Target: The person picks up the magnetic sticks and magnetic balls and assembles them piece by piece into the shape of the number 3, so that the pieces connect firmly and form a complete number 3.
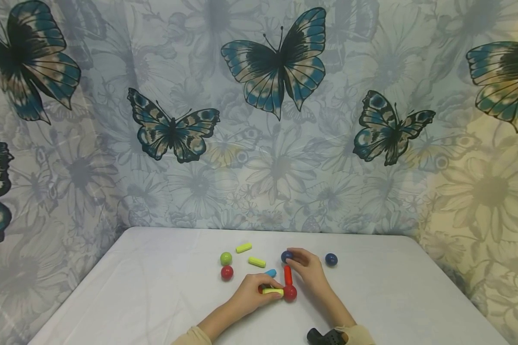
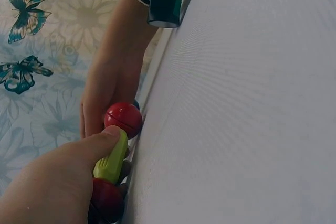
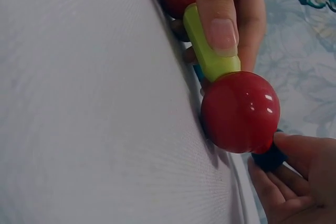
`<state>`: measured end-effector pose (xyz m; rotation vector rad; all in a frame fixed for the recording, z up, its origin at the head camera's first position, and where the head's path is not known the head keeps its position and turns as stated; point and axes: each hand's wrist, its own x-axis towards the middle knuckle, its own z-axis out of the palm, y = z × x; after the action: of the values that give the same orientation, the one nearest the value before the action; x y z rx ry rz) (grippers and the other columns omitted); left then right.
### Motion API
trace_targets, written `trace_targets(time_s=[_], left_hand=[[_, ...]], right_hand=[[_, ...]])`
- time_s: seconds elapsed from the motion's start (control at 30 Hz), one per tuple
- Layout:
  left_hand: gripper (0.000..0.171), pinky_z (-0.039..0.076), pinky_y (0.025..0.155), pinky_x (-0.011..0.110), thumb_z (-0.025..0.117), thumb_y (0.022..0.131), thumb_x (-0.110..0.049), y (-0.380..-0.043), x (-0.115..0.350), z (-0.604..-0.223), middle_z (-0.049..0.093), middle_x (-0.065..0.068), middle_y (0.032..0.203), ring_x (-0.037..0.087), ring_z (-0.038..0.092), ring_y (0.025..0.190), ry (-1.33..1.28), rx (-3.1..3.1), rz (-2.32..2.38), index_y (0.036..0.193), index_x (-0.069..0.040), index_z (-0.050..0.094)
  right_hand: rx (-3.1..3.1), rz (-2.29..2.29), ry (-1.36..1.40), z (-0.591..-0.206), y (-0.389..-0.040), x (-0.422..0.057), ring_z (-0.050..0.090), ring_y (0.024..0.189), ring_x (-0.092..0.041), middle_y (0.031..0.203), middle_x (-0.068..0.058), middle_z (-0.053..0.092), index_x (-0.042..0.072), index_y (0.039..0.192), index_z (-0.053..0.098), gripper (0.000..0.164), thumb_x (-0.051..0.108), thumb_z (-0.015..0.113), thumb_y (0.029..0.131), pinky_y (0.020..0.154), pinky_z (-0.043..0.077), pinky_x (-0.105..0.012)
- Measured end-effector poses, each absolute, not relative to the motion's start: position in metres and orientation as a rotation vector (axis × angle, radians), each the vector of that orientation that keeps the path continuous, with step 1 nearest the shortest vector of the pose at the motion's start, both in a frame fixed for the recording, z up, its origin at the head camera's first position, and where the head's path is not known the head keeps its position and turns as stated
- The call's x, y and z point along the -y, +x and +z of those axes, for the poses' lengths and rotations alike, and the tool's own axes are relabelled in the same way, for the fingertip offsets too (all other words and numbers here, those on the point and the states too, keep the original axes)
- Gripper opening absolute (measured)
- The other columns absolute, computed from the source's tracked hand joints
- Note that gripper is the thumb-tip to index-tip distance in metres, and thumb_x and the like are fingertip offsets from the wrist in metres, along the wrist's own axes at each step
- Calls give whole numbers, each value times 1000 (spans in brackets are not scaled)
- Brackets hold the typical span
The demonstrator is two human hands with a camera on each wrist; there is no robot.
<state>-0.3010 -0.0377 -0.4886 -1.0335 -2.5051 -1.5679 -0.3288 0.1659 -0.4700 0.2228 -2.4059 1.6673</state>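
Note:
My left hand (image 1: pixel 251 293) pinches a yellow-green stick (image 1: pixel 274 291) between thumb and fingers, low over the white table. One red ball (image 1: pixel 289 293) sits at the stick's right end. Another red ball (image 2: pixel 106 200) is at its other end, partly covered by the hand. From the right-hand red ball a red stick (image 1: pixel 288 275) points away toward the back. At that stick's far tip, my right hand (image 1: pixel 311 273) holds a dark blue ball (image 1: pixel 286 257) with thumb and fingertips. A light blue stick (image 1: pixel 270 272) shows just behind the left hand's fingers.
Two loose yellow-green sticks (image 1: pixel 256 262) lie behind the left hand. Left of them are a green ball (image 1: pixel 226 258) and a red ball (image 1: pixel 227 273). A second dark blue ball (image 1: pixel 331 259) rests right of the right hand. Butterfly-print cloth (image 1: pixel 259 191) hangs behind the table (image 1: pixel 155 268).

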Motion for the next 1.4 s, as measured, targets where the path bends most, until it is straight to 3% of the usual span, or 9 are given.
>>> trace_targets(time_s=[0.9, 1.4], left_hand=[[20, 52, 81, 18, 75, 84, -31, -299, 38, -486, 75, -5, 98, -1, 62, 88, -1000, 2517, -1585, 100, -20, 75], [20, 51, 82, 16, 73, 86, -34, -302, 39, -489, 75, -9, 98, -5, 61, 90, -1023, 2532, -1533, 101, -21, 75]], right_hand=[[2392, 1751, 239, -472, -327, -168, 64, 116, -32, 122, -15, 68, 4, 118, 67, 32, 6, 71, 87, 93, 55, -29], [2464, 1622, 229, -474, -327, -168, 64, 116, -30, 119, -11, 70, 7, 117, 68, 30, 12, 71, 87, 97, 54, -37]])
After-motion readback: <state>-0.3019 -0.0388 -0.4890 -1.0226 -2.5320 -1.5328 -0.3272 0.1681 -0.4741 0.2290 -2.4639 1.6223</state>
